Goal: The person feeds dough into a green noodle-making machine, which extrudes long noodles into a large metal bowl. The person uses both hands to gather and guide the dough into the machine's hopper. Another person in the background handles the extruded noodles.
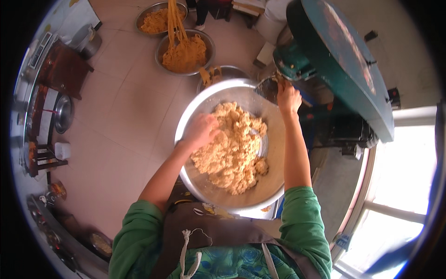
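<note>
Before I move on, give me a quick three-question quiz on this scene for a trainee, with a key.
1. Which of the person's hands is down in the large metal bowl, at the crumbly dough?
2. What hangs down into the smaller metal bowl near the top of the picture?
A) a cloth
B) orange-yellow strands
C) a ladle
3. True or false: the green machine stands to the person's left of the large metal bowl.

Key:
1. The left hand.
2. B.
3. False; it stands to the right.
</note>
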A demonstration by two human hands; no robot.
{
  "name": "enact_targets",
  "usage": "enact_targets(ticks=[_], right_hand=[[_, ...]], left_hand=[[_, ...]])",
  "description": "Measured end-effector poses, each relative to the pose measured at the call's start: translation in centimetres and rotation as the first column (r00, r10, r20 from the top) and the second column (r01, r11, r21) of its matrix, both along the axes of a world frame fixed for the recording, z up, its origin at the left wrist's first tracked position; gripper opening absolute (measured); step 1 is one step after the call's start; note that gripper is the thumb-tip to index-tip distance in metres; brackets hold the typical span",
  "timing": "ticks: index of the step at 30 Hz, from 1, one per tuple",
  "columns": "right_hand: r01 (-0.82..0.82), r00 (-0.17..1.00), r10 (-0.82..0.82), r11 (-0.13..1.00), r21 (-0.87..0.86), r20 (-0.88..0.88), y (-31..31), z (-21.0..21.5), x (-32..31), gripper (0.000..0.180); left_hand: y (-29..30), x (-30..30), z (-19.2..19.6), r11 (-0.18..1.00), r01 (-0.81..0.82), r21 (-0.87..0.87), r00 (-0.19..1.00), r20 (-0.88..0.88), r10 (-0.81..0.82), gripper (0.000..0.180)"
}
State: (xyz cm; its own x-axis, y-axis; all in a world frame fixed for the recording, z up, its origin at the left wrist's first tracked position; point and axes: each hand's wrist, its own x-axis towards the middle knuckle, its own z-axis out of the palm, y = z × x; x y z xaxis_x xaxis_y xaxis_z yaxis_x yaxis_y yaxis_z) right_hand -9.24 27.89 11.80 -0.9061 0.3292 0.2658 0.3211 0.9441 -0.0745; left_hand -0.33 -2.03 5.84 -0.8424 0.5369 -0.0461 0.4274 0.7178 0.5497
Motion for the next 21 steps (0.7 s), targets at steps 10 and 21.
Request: enact_targets(ticks=[10,21], right_hand=[[-0.041,0.996,-0.015,0.82,-0.571,-0.093,2.3,0.1,24.2,0.033],[-0.062,0.931,-0.195,0.746,-0.663,-0.307,2.6,-3.8,31.9,0.035]], left_hand=[[7.3,-9.7,-6.3,0.98,-0.197,-0.018,0.794,0.584,0.17,0.084],[20.6,-11.4,-8.8,0.808,0.569,-0.155,0.476,0.863,-0.169,0.093]])
